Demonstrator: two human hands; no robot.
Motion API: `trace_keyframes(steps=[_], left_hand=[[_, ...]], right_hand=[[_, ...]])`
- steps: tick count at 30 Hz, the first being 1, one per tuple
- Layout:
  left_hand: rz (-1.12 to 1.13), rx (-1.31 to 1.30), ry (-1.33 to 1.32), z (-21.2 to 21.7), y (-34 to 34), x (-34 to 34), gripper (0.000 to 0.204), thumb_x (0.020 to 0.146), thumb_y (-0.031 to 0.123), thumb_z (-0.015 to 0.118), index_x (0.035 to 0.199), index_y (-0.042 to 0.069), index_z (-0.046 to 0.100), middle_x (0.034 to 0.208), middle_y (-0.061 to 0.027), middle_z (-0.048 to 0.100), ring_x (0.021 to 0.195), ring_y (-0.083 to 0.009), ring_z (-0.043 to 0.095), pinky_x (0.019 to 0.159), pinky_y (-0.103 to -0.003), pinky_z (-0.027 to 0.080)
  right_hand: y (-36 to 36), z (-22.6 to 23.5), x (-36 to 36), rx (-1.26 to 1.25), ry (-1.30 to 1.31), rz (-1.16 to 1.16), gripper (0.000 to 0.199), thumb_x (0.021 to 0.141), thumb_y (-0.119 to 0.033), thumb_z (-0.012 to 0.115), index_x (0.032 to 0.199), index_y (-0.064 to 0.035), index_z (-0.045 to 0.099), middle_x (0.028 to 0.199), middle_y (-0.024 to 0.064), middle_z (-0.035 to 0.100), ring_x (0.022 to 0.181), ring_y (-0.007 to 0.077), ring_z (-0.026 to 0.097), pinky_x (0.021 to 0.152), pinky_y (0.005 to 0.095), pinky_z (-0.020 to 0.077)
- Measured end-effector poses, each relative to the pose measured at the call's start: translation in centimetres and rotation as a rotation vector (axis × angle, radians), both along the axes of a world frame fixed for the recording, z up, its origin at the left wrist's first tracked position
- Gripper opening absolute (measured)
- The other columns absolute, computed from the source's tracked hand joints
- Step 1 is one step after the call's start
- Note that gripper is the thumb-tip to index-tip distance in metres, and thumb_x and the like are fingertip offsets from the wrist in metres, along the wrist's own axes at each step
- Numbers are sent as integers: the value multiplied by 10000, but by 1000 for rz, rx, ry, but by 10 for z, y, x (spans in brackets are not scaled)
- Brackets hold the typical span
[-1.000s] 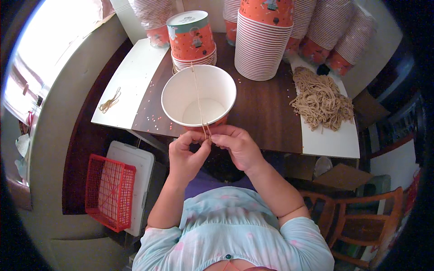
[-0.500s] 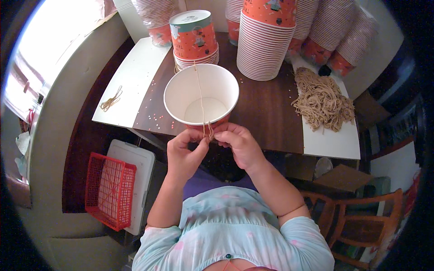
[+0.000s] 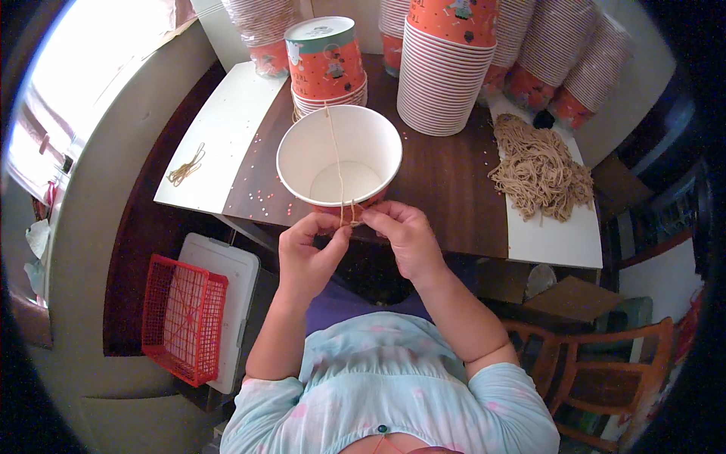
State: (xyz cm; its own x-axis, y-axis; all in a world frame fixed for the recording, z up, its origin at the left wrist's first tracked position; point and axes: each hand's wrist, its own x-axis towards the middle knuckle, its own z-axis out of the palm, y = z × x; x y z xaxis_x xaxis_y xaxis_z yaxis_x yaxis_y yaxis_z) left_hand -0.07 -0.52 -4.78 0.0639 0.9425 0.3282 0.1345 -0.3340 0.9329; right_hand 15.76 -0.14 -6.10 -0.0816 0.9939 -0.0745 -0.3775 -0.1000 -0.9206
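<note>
A white-lined paper bucket (image 3: 339, 155) with an orange outside stands upright at the table's near edge. A tan cord (image 3: 336, 151) runs across its open mouth from the far rim to the near rim. In front of the near rim, my left hand (image 3: 312, 246) pinches the cord between thumb and forefinger. My right hand (image 3: 407, 238) is closed in a pinch on the cord just beside it, a short way right. A small loop of cord shows between the two hands; its exact knotting is too small to tell.
Behind stand upturned orange buckets (image 3: 325, 68) and a tall bucket stack (image 3: 442, 79). A heap of tan cords (image 3: 541, 170) lies at right, a small cord bundle (image 3: 187, 166) at left. A red basket (image 3: 185, 321) is below left, a wooden chair (image 3: 605, 371) below right.
My right hand has drawn slightly to the right, and the cord loop between my hands has spread wider. The bucket has shifted a little to the right and away.
</note>
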Motion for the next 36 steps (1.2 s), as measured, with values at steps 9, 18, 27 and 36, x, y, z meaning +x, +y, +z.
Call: trace_keyframes(steps=[9,18,27,36], left_hand=[[-45,-30,-72,-7,3,2,66,802,14,647,848,-30,630,780,-37,662,722,-66,597,680,-213,481],[-84,-55,-115,-7,3,4,80,827,5,608,889,-40,631,828,-61,673,760,-88,613,717,-224,486],[-49,-58,-108,-2,1,9,91,817,28,619,874,-41,636,815,-65,675,751,-90,617,707,-230,491],[41,-36,-41,-5,2,13,79,816,30,621,833,-44,638,754,-47,669,690,-70,600,652,-219,488]], right_hand=[[-2,0,3,112,-199,-2,93,833,-62,639,897,4,625,872,34,636,794,78,578,741,224,470],[-6,10,0,354,-597,-218,89,780,-57,675,797,10,619,875,47,574,748,114,593,675,242,489],[-8,13,2,369,-658,-215,83,769,-45,670,783,11,611,866,67,578,735,136,604,661,253,494],[-7,12,2,349,-634,-209,80,769,-42,663,785,14,608,862,66,576,729,134,603,659,252,494]])
